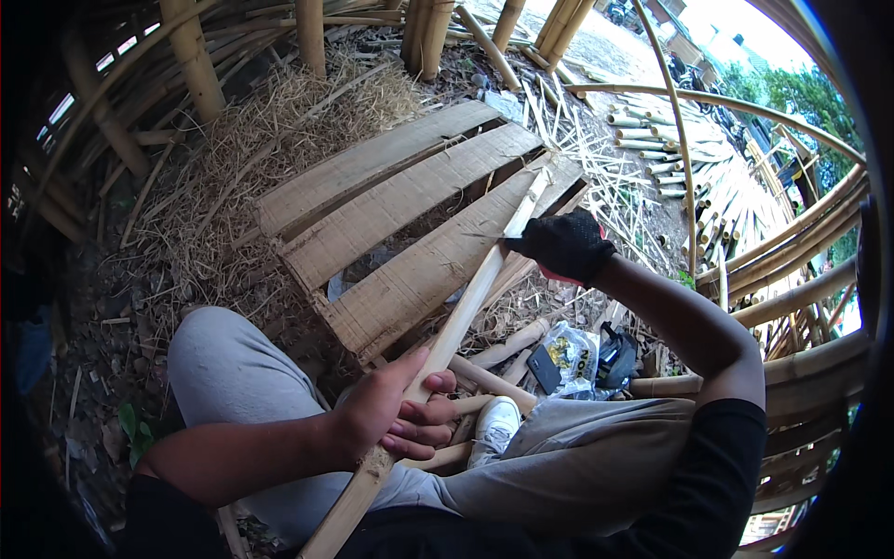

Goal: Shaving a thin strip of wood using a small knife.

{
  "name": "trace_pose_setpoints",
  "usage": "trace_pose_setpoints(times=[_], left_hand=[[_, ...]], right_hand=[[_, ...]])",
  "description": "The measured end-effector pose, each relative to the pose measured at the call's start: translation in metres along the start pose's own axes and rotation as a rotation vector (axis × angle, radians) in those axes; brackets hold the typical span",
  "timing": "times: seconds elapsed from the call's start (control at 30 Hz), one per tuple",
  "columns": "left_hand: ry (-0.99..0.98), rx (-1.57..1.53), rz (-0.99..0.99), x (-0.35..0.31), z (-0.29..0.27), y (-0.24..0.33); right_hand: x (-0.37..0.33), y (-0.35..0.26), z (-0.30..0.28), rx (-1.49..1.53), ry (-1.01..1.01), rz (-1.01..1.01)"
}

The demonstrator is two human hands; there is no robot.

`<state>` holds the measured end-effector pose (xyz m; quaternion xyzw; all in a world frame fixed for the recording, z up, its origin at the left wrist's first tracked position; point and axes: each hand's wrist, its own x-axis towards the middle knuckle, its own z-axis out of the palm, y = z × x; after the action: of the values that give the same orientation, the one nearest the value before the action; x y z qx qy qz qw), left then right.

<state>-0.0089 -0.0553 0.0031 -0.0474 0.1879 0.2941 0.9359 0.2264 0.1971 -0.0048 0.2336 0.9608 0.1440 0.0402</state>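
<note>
A long split bamboo strip (466,308) runs slantwise from my lap up to the far right end of a wooden slatted pallet (410,200). My bare left hand (402,410) is wrapped round its lower part, with the thumb along the top. In a black glove with some red, my right hand (566,246) is closed farther up, beside the strip. A thin knife blade (491,237) sticks out leftward from that fist and lies across the strip. The knife's handle is hidden in the glove.
Straw and shavings (270,158) cover the ground left of the pallet. Near my white shoe (498,424) lie a clear plastic bag (566,359), a dark flat object (544,370) and bamboo pieces. Cut bamboo poles (684,154) are piled at the far right. Curved bamboo railing (801,233) rises at my right.
</note>
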Motion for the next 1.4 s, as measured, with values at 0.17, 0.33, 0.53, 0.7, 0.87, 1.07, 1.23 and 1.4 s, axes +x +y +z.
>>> trace_pose_setpoints(times=[0.17, 0.33, 0.53, 0.7, 0.87, 1.07, 1.23, 1.4], left_hand=[[0.044, 0.054, 0.025, 0.002, 0.011, 0.004], [0.039, 0.066, 0.042, -0.003, 0.01, -0.003], [0.055, 0.151, 0.011, 0.005, 0.014, -0.008], [0.023, 0.118, 0.005, 0.004, 0.011, 0.001], [0.075, 0.122, 0.036, 0.002, 0.015, 0.005], [0.095, 0.169, -0.001, 0.012, 0.021, -0.001], [0.072, 0.132, 0.082, 0.0, 0.004, 0.009], [0.086, 0.189, 0.042, 0.004, 0.018, -0.001]], right_hand=[[0.007, 0.038, -0.004, -0.168, 0.023, 0.038], [0.015, 0.084, 0.026, -0.216, 0.173, 0.333], [-0.089, 0.212, 0.039, -0.368, -0.159, 0.84], [-0.044, 0.089, 0.004, 0.018, 0.212, 0.541], [-0.012, -0.056, -0.07, 0.261, 0.001, 0.165], [-0.031, 0.075, -0.004, -0.05, -0.005, 0.199], [0.003, 0.008, -0.036, -0.129, 0.051, 0.157], [-0.011, 0.04, -0.022, -0.249, -0.027, 0.234]])
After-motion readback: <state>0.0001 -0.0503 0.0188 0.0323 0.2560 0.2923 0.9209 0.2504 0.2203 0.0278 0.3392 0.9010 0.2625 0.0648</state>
